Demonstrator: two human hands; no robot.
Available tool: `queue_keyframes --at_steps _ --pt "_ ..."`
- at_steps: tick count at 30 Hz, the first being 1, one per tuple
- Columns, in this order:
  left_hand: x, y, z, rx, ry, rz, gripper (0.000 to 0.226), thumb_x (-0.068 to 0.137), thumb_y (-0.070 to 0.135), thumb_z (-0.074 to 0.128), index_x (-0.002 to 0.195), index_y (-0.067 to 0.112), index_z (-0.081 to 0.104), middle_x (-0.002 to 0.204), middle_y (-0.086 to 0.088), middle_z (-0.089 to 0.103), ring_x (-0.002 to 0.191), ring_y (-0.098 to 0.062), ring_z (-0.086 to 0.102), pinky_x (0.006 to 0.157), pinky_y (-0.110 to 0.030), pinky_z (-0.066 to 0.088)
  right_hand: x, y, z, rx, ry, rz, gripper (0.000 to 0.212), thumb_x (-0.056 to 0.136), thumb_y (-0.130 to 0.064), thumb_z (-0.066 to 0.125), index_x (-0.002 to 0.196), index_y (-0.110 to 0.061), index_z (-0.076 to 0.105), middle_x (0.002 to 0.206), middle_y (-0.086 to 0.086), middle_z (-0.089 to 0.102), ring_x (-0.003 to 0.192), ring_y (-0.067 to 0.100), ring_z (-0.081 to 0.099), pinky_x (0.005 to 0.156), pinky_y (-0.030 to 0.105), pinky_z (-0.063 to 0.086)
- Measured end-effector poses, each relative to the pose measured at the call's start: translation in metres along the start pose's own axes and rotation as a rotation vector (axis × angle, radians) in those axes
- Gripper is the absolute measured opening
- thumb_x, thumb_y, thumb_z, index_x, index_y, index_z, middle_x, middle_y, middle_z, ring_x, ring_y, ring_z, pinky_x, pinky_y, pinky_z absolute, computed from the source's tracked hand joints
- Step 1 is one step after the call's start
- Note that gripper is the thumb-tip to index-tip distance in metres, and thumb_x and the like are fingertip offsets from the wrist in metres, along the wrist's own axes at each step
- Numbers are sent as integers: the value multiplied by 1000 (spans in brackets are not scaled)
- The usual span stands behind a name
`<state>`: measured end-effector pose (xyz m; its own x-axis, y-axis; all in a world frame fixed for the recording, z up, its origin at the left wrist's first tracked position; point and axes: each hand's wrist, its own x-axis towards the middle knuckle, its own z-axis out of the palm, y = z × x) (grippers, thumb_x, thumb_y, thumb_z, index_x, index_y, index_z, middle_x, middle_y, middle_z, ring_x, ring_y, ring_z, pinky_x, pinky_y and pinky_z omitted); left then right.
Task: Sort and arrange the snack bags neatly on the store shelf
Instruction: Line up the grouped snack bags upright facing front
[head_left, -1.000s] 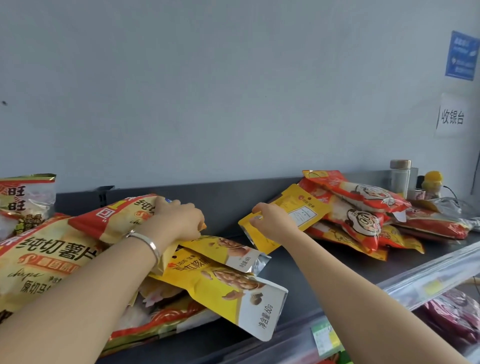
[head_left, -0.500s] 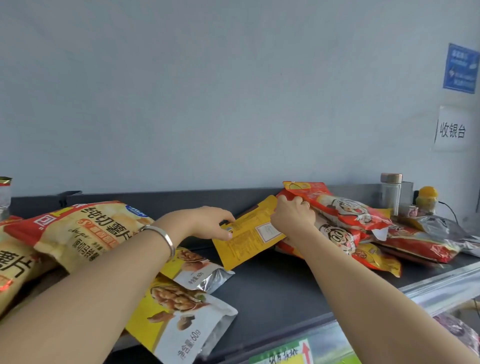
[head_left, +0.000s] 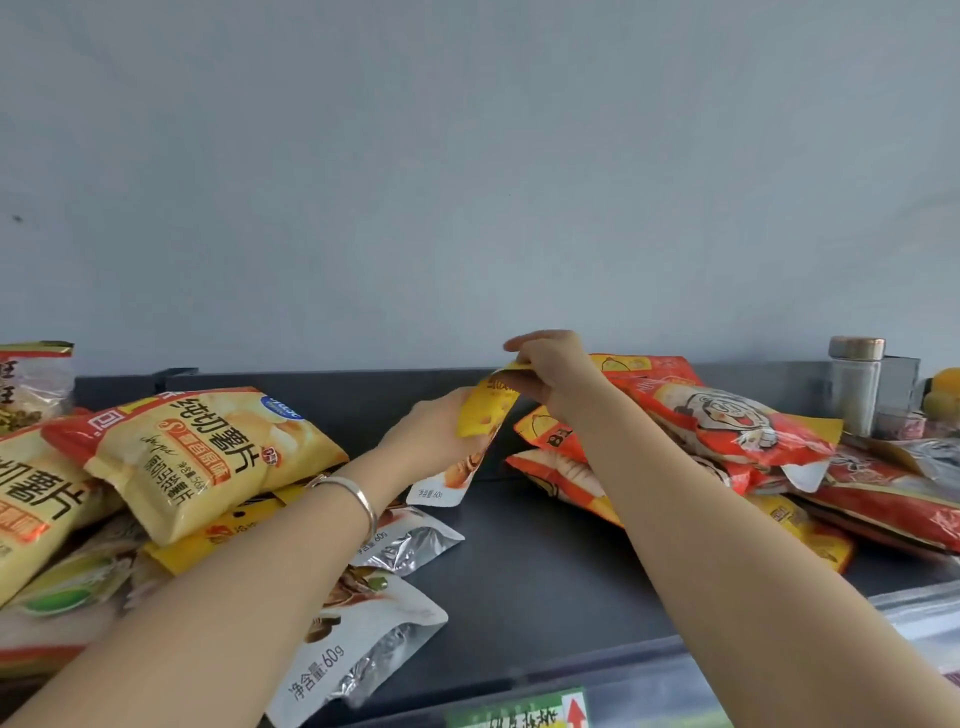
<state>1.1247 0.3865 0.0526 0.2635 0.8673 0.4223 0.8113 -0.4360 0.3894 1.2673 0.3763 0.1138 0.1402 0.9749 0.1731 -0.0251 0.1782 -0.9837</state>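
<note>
Dark shelf (head_left: 545, 561) against a pale wall (head_left: 467, 182), seen from above and behind both forearms. Yellow nut pouch (head_left: 480, 431) held up over the middle of the shelf, roughly upright and slightly tilted, printed face toward the camera, white bottom end low near the shelf surface; cannot tell if it touches. Right hand (head_left: 556, 379) pinches the pouch's top edge, thumb and fingers closed on it. Left hand (head_left: 431, 431) grips the pouch's left side around mid-height, fingers wrapped behind it. Silver bracelet (head_left: 353, 493) on the left wrist. Left of the pouch: a big yellow chip bag (head_left: 208, 457) lying on top of a loose heap of other bags. Under the left forearm: two more nut pouches, a small one (head_left: 410, 540) further back and a larger one (head_left: 363, 639) hanging over the front edge. Right of the pouch: a stack of red snack bags (head_left: 737, 421), overlapping at different angles, just behind the right forearm. Far right at the back, a glass jar with metal lid (head_left: 854, 384). Green price label (head_left: 519, 714) on the shelf's front rail
</note>
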Motion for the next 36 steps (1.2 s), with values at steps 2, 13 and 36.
queue_keyframes --at_steps 2,13,36 --pt "3 -5 -5 -117 232 -94 18 94 25 49 83 15 59 82 -3 61 84 -27 58 68 -31 40 -4 1 4 139 -86 -17 25 96 -3 50 119 -3 60 85 11 58 78 26 66 78 36 59" --pt "10 -27 -19 -913 463 -292 21 98 18 46 88 27 62 103 -4 67 100 -26 63 91 -50 50 21 62 -3 -62 -190 -72 36 96 -13 55 132 -14 50 128 10 58 113 28 58 86 38 48" --pt "-19 -79 -55 -410 333 -158 31 94 17 52 123 26 51 136 -1 40 115 -7 37 95 -26 31 60 101 66 -303 281 -117 49 96 -5 44 143 -9 31 141 16 35 118 33 48 87 34 41"
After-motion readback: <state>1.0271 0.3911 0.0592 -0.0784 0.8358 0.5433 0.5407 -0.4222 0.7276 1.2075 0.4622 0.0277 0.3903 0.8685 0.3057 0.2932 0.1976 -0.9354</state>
